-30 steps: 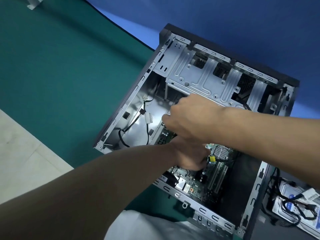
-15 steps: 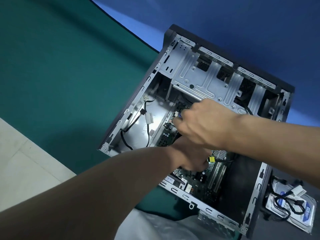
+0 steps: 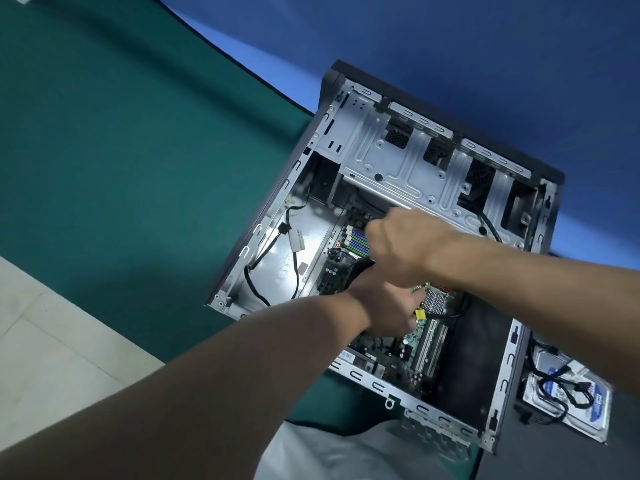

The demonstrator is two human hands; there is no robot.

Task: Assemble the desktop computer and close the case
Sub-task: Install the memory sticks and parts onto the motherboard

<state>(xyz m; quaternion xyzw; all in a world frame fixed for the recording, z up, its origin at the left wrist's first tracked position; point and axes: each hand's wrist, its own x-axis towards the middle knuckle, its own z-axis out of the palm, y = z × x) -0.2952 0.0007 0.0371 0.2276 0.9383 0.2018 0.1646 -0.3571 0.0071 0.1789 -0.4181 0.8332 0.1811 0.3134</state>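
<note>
The open grey steel computer case with a black outer shell lies on its side to the right of centre, its open side up; the green motherboard sits on its floor, in the near right half of the interior.

The right hand comes in from the right on a bare forearm and hangs over the middle of the board, back of the hand up, knuckles to the left; its fingers are curled down and under, and whether they pinch anything cannot be told, since the hand hides them.

The left hand comes in from the near left on a long bare forearm and lies directly beneath the right hand, low over the board; a finger or thumb points right, just beside the small silver finned heatsink and the yellow plug; the rest of its fingers are covered, so its grip cannot be told either.

Just left of the right knuckles run the blue and green memory slots; further left, in the bare metal bay, a thin black cable loops past a white connector; at the far side sits the stamped steel drive cage.

The case rests on a dark green mat; right of the case lies a silver hard drive with a blue label, black leads coiled on top; a blue backdrop lies beyond; pale floor tiles show at near left, and a white cloth at the near edge.
</note>
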